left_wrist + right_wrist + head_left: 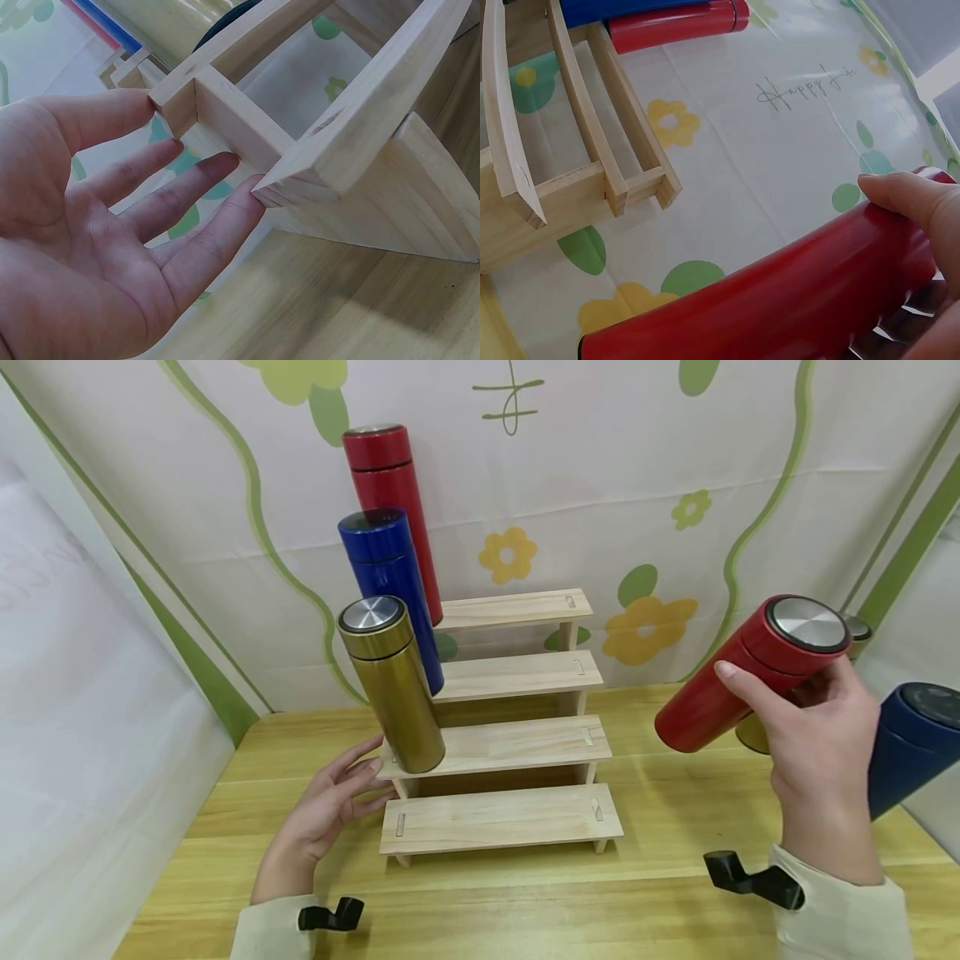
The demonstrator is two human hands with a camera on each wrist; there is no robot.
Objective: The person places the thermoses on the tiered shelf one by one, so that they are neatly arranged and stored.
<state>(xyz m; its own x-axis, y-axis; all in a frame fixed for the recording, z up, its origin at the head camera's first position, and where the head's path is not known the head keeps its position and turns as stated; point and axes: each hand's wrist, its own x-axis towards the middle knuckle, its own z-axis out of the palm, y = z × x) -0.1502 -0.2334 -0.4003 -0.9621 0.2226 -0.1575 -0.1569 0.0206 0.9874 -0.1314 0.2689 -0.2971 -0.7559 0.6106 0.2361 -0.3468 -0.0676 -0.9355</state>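
Note:
My right hand (821, 739) grips a red thermos (738, 681) near its silver lid, tilted and raised at the right of the stand. In the right wrist view the thumb lies along the red thermos (780, 292). My left hand (333, 802) touches the left end of the wooden tiered stand (502, 818). Straight fingertips meet the stand's edges (300, 169) in the left wrist view. On the stand's left side stand a gold thermos (393, 693) on the second step up, a blue thermos (386, 568) behind it, and another red thermos (382, 468) at the top.
Past my right hand, a dark blue thermos (915, 743) stands at the right. Another gold thermos (753, 735) is mostly hidden behind the held one. A flower-printed cloth (600, 510) hangs behind the stand. All stand on a wooden table (525, 910).

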